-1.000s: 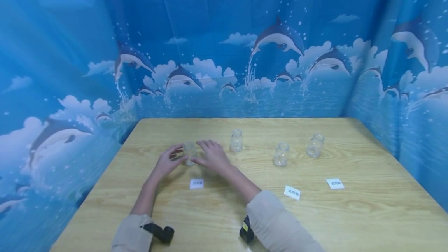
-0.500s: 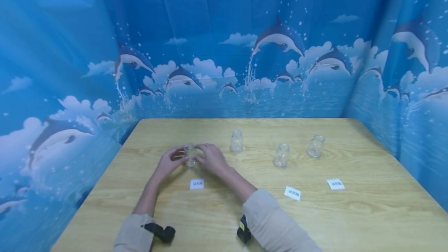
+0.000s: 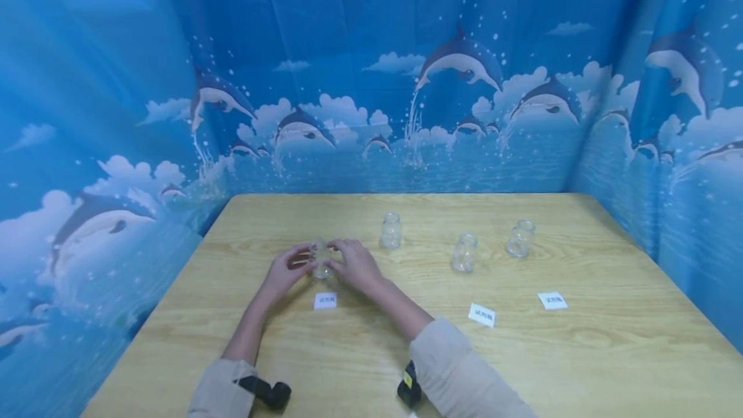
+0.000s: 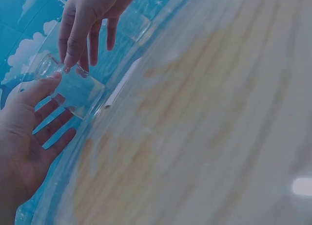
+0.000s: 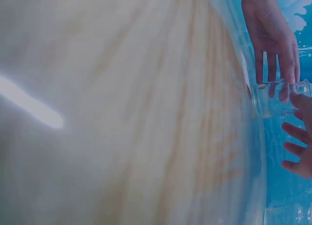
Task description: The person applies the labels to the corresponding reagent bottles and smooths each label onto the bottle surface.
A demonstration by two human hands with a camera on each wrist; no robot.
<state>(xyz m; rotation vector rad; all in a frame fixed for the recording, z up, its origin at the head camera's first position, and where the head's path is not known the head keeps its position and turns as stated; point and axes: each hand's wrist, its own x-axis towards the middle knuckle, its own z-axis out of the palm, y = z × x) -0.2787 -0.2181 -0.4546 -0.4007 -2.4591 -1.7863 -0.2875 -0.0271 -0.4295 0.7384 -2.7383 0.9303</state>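
A small clear glass bottle (image 3: 321,268) stands upright at the left of the table, between both hands. My left hand (image 3: 283,271) holds it from the left, with the thumb near its neck in the left wrist view and the other fingers spread behind the glass (image 4: 87,96). From the right, my right hand (image 3: 358,268) holds the same bottle between thumb and forefinger; its remaining fingers are spread in the right wrist view. A white card (image 3: 325,300) with printed characters lies just in front of the bottle.
Three more clear bottles stand apart on the wooden table (image 3: 371,366): one bottle (image 3: 391,232) behind the right hand, another bottle (image 3: 464,254) and a third bottle (image 3: 520,240) farther right. Two white cards, a nearer card (image 3: 482,315) and a right card (image 3: 553,300), lie before them. A dolphin-print curtain (image 3: 348,50) surrounds the table.
My right hand has closed in from beside the bottle until its fingertips meet the glass. The bottle and my left hand have shifted slightly to the right.
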